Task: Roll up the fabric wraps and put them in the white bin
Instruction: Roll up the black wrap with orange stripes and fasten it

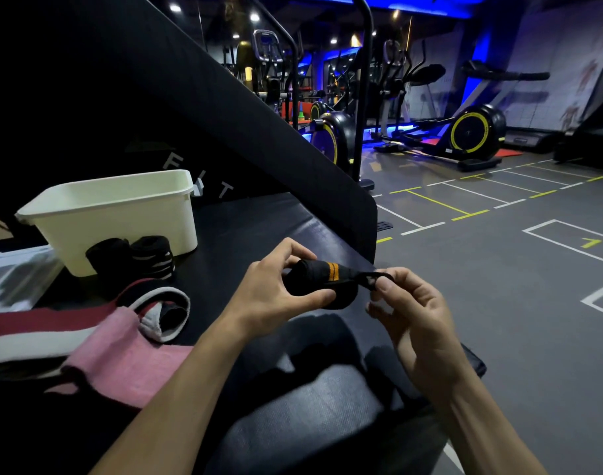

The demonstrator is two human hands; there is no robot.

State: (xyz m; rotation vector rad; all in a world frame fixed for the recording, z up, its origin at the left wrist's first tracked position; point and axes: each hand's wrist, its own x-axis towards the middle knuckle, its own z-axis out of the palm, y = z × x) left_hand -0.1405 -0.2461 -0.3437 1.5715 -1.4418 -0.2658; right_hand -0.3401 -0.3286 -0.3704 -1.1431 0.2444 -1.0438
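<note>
My left hand (pixel 276 286) grips a rolled black wrap with orange stripes (pixel 322 279) above the black padded bench (pixel 245 231). My right hand (pixel 409 306) pinches the wrap's loose black end loop at its right side. The white bin (pixel 122 214) stands on the bench at the back left. Two rolled black wraps (pixel 132 257), one with grey stripes, stand on the bench against the bin's front wall. A red, white and black wrap (pixel 156 303) lies partly unrolled left of my left hand, beside a pink fabric band (pixel 122 354).
The bench's black back pad (pixel 224 108) slopes up behind the bin. A clear plastic bag (pixel 15 272) lies at the far left. Exercise bikes (pixel 471 132) and other gym machines stand on the grey marked floor (pixel 499 269) to the right.
</note>
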